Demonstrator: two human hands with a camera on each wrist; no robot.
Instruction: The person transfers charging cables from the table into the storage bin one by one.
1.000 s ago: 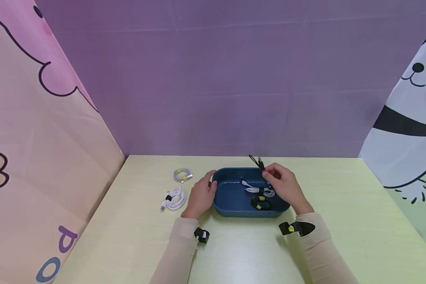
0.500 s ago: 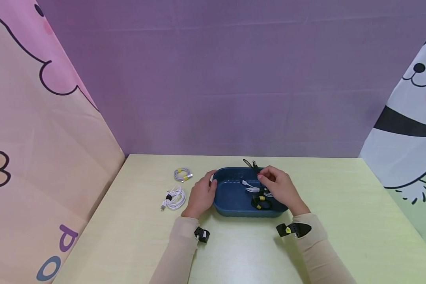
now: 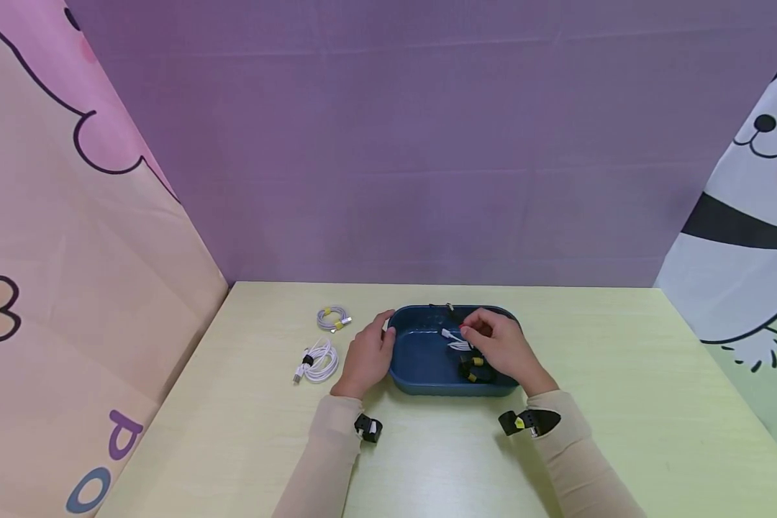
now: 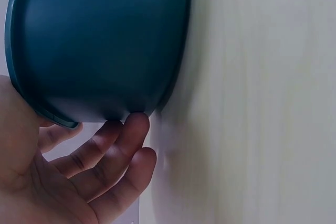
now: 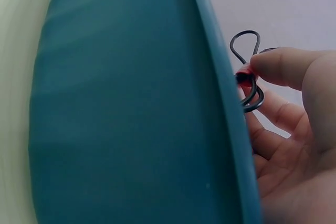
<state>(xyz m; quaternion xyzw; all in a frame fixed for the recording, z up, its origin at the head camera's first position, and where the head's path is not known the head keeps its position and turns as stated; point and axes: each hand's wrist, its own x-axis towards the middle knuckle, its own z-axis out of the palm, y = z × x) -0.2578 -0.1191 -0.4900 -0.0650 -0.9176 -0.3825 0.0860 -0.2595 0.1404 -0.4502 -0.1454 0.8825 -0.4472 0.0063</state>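
A blue plastic container (image 3: 421,388) stands on the table. My left hand (image 3: 365,357) holds its left end; in the left wrist view the fingertips (image 4: 137,124) lie against the outer wall (image 4: 105,51) below the rim. Over the container's right part, my right hand (image 3: 501,347) pinches a coiled black cable (image 3: 454,312) with a red tie, seen as black loops (image 5: 251,95) past the rim in the right wrist view. Inside lie a white cable (image 3: 458,344) and a black cable with yellow ties (image 3: 473,374), both partly hidden by the right hand.
Left of the container, a white coiled cable with a black tie (image 3: 321,362) lies on the table (image 3: 233,432). Behind it is a grey cable with yellow ties (image 3: 332,318). A purple cloth backdrop (image 3: 388,144) rises at the table's back edge.
My right hand has moved left and lower over the container, carrying the black cable with the red tie. The left hand has stayed on the container's left end.
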